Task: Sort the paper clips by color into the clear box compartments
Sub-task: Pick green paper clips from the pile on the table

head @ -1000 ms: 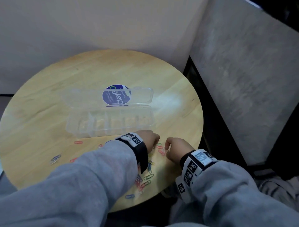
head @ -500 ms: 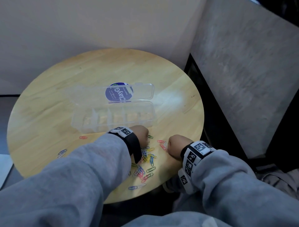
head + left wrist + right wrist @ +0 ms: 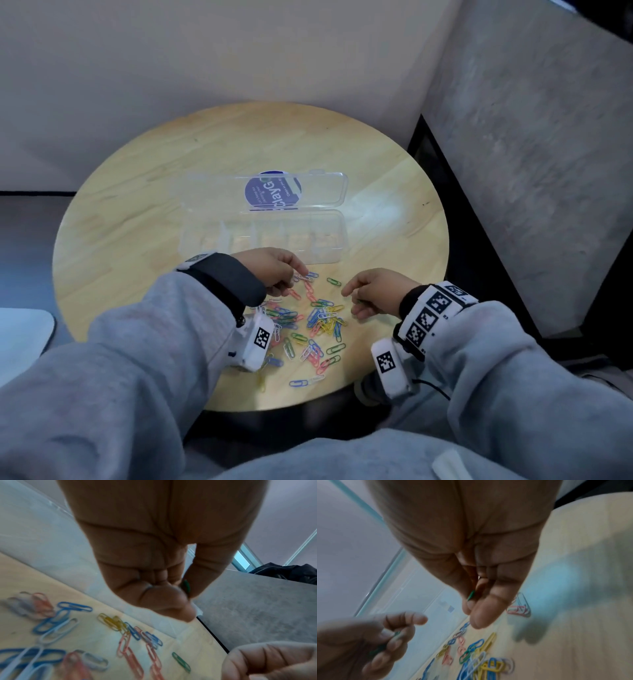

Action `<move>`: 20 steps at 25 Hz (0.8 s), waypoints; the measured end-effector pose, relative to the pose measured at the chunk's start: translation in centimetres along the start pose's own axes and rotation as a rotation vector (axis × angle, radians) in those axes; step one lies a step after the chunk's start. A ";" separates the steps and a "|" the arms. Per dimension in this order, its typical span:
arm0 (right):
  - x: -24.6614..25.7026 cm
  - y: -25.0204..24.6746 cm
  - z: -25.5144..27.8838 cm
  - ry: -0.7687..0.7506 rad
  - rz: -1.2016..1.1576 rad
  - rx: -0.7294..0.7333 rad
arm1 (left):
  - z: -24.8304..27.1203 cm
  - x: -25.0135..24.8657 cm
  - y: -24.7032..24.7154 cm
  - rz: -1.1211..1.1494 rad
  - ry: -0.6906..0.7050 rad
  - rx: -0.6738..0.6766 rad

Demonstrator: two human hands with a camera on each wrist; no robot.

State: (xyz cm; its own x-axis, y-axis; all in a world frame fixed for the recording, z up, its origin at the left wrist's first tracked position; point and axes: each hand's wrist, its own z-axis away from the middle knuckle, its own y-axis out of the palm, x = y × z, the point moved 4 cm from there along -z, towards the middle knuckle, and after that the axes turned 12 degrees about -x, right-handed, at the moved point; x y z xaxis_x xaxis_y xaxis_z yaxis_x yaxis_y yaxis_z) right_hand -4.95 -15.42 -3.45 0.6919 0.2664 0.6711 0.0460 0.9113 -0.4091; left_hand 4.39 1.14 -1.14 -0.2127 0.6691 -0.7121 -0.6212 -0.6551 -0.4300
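The clear box (image 3: 329, 240) lies open mid-table with its lid (image 3: 212, 192) folded back; its compartments look empty. A pile of paper clips (image 3: 318, 318) in blue, pink, yellow, green and white lies between the box and the near edge. My left hand (image 3: 301, 274) hovers at the pile's far side and pinches a green clip (image 3: 186, 586) between thumb and finger. My right hand (image 3: 349, 298) is to the right of the pile and pinches another green clip (image 3: 471, 595). One loose green clip (image 3: 334, 281) lies between the hands.
The round wooden table (image 3: 137, 222) stands against a pale wall, with a grey panel (image 3: 531, 171) close on the right. A purple sticker (image 3: 274, 192) is on the lid. Stray clips (image 3: 305, 381) lie near the front edge.
Both hands have lifted off the pile and spread slightly apart, so more of the clips show. The head view has shifted, and the table sits lower in the picture.
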 end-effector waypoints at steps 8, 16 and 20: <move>1.8 -0.4 -1.7 -0.143 0.276 -0.231 | -0.2 -1.0 2.8 -0.730 0.352 -0.064; 3.1 1.7 -2.8 -0.252 0.658 -0.210 | -1.3 -0.5 5.7 -0.866 0.350 -0.004; 2.7 1.7 -2.3 -0.227 0.730 -0.228 | -1.1 0.0 5.1 -0.848 0.327 -0.008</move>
State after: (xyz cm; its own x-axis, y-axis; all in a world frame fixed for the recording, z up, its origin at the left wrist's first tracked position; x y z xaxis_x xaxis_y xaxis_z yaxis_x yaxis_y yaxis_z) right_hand -1.29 -13.91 -3.74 0.4419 0.8510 0.2836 -0.1991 0.4014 -0.8940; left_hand 2.09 -2.61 -3.92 0.5392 0.7955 -0.2765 -0.4663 0.0086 -0.8846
